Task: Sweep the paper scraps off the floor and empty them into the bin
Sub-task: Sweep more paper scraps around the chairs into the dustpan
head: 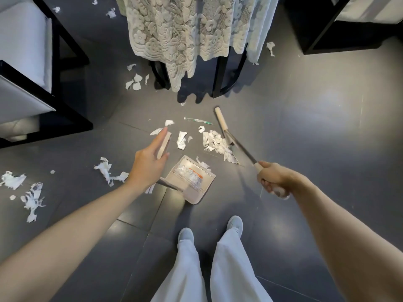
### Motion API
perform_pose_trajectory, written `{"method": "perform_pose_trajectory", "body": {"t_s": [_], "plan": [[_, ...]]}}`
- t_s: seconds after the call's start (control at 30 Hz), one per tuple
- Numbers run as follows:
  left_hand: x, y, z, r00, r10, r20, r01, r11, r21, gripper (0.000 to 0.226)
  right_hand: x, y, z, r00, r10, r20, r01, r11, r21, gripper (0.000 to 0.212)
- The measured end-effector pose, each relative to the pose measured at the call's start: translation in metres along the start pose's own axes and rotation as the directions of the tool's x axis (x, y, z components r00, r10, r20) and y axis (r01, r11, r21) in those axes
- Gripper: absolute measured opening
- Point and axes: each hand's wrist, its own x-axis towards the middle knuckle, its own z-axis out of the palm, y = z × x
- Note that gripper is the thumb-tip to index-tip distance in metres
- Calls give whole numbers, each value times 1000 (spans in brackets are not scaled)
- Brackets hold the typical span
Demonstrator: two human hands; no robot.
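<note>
**Scraps Half Gathered on the Grey Tiles**

At the centre of the frame a beige plastic dustpan [194, 194] sits on the dark grey tiled floor [305, 127], its tray already holding some torn white paper scraps [185, 171]. The left hand [150, 164], centre left, holds the flat top of the pan's upright handle, fingers stretched along its far face and thumb pressed on the near one. Right of centre, the right hand [272, 180] has its fingers curled tight round the beige grip of a broom with a dark metal shaft [239, 148], which slants up and left toward the middle of the frame. The broom's far end lies against a heap of scraps just above and right of the pan (how its bristles meet the floor cannot be made out). More scraps lie scattered at lower left, left of the pan and near the upper centre, beside a hanging white lace tablecloth [185, 29]. A black-framed chair with a white cushion [65, 118] fills the upper left. White trousers [187, 275] and pale shoes [235, 223] stand at bottom centre.
</note>
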Motion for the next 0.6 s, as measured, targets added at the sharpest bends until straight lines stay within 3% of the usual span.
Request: {"method": "perform_pose_trajectory", "body": {"t_s": [0.13, 0.27, 0.6], "plan": [[20, 12, 10, 1000, 11, -11, -10, 1000, 23, 65, -27, 15, 17, 990, -11, 141, 27, 993, -113, 40], [34, 19, 15, 1000, 26, 2, -26, 999, 26, 63, -61, 34, 12, 962, 67, 266, -76, 997, 24, 57], [6, 4, -1, 996, 43, 72, -43, 999, -9, 63, -116, 48, 5, 989, 40, 142, -70, 975, 212, 65]]}}
